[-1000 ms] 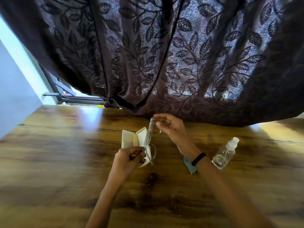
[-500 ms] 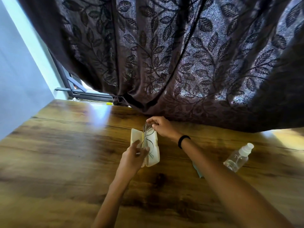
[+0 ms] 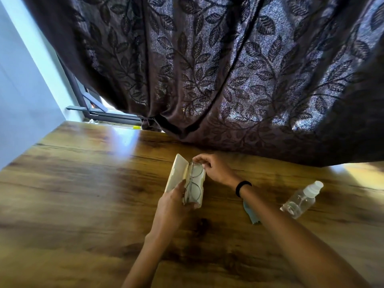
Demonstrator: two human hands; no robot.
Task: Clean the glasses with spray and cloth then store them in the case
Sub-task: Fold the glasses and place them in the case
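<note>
Glasses (image 3: pixel 194 179) lie in the open cream case (image 3: pixel 176 173) at the frame centre, on the wooden tabletop (image 3: pixel 83 194). I see my left hand (image 3: pixel 172 201) gripping the case's near end, my right hand (image 3: pixel 214 168) pinching the frame's far end. Spray bottle (image 3: pixel 301 199) and blue cloth (image 3: pixel 252 215) lie lower right.

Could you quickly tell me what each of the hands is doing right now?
Left hand: closed on the open case.
Right hand: pinching the glasses, which lie in the case.
</note>
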